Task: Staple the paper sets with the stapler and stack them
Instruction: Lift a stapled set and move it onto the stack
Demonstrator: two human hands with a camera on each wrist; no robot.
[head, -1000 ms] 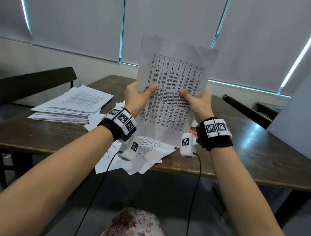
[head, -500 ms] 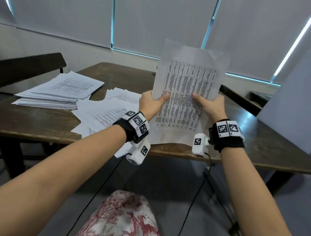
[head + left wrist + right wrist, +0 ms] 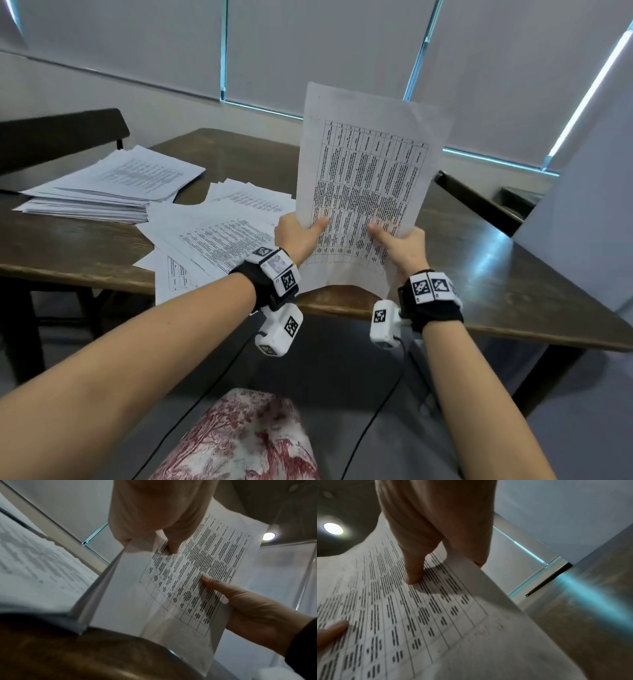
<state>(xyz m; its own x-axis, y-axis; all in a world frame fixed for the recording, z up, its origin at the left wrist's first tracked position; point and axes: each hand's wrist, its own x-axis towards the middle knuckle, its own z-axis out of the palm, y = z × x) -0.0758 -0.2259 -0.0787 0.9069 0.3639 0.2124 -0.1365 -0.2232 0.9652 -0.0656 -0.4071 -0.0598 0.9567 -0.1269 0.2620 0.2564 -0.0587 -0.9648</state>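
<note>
A person's 2 bare hands hold a paper set point(image 3: 363, 192) upright at centre right of the head view, its bottom edge resting on or just above the near edge of a dark wooden bench point(image 3: 479, 274); the left hand point(image 3: 298, 236) has a closed grip on the set's lower left, thumb across the printed table; the right hand point(image 3: 404, 246) pinches the lower right the same way; the left wrist view shows the sheets fanning apart along the left edge.

Likely risk: the set is held only low down, so the tall upper part could flop or the sheets slide out of line, spoiling the staple corner; no stapler is visible in any view.

Loose sheets point(image 3: 219, 236) lie spread at centre left, some overhanging the near bench edge, where a brushing arm could knock them off; a neater stack point(image 3: 109, 185) sits at upper left; bare bench lies right of the hands, short of a white panel point(image 3: 589, 212).
</note>
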